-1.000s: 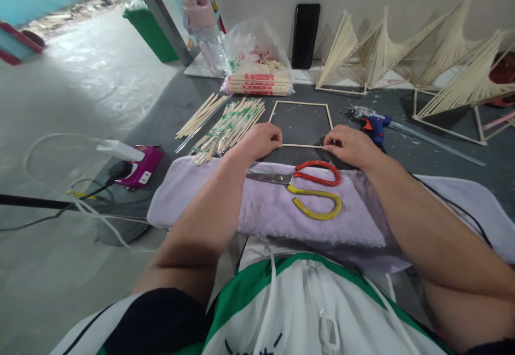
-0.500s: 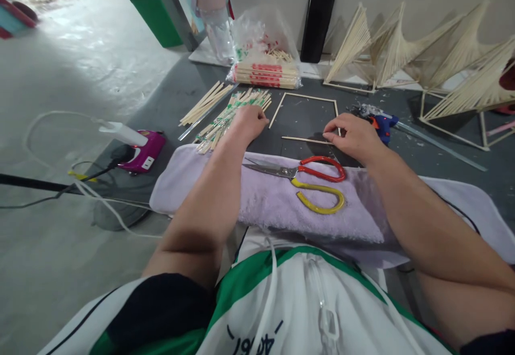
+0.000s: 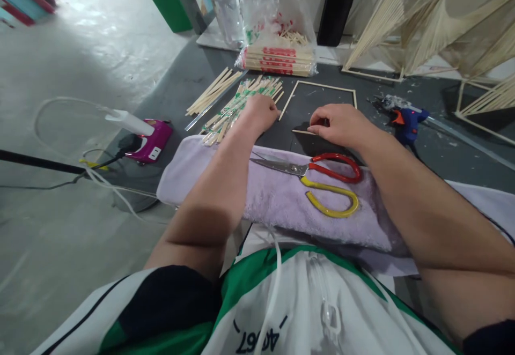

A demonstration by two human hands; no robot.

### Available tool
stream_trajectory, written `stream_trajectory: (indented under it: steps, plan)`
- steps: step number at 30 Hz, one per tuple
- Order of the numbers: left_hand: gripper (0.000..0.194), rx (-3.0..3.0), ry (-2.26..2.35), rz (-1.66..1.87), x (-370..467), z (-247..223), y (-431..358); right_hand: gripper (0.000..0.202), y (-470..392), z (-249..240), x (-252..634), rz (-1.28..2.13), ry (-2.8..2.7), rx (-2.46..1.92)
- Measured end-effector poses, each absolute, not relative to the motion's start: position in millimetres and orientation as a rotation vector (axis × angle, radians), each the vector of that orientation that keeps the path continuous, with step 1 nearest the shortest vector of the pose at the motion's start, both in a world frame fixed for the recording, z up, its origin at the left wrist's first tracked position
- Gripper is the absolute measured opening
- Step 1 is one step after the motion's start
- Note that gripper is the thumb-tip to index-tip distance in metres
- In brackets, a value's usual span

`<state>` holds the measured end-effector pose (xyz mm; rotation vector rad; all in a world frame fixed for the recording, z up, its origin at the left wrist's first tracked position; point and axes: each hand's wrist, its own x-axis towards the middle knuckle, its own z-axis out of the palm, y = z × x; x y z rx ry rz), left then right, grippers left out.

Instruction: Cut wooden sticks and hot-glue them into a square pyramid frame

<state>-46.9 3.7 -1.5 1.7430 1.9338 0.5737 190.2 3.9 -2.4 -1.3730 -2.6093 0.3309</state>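
Your right hand (image 3: 337,124) is nearly closed, thumb and forefinger pinching a slim, straight wooden stick (image 3: 301,131) just above the lilac towel (image 3: 281,205), by the open near side of a three-sided frame (image 3: 325,87) of pale, square-cornered strips on the smooth grey counter (image 3: 171,89). Your left hand (image 3: 263,112) is loosely curled beside the frame's left end, over chopsticks in crinkly clear wrappers (image 3: 231,113); you cannot tell whether it has hold of anything. Bare pale sticks (image 3: 213,93) lie in a loose fan to the left. Nearer you, scissors (image 3: 295,169) with tapered metal blades and rounded red and yellow loops rest on the towel's fuzzy pile. To the right sits a blue plastic glue gun (image 3: 408,121); behind it, fanned sticks form twisting, ribbed surfaces (image 3: 380,20).
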Motion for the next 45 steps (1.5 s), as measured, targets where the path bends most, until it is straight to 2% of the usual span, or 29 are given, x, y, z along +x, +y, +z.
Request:
stream_trajectory:
  steps: [14, 23, 28, 35, 40, 45]
  plan:
    - [0.014, 1.881, 2.027, 0.439, -28.8, -10.0, 11.6, 0.02, -2.4, -5.7, 183.3, 0.324, -2.721, -1.478]
    - [0.009, 1.831, 1.891, 0.551, -32.3, -10.5, 7.5, 0.02, 0.7, -13.1, 190.1, 0.383, -2.627, -1.357]
    - [0.007, 1.873, 1.807, 0.53, -35.5, -7.0, 4.4, 0.027, 56.5, -1.5, 198.0, 0.329, -2.411, -1.411]
    - [0.02, 1.904, 1.661, 0.408, -42.7, 1.8, -2.1, 0.044, 151.8, -8.5, 174.7, 0.284, -2.509, -1.481]
    - [0.033, 2.01, 1.664, 0.327, -40.3, 7.2, -9.5, 0.046, 176.3, -18.8, 150.9, 0.24, -2.672, -1.414]
    - [0.036, 2.035, 1.685, 0.298, -39.2, 7.7, -8.4, 0.042, 182.7, -5.9, 150.5, 0.32, -2.743, -1.338]
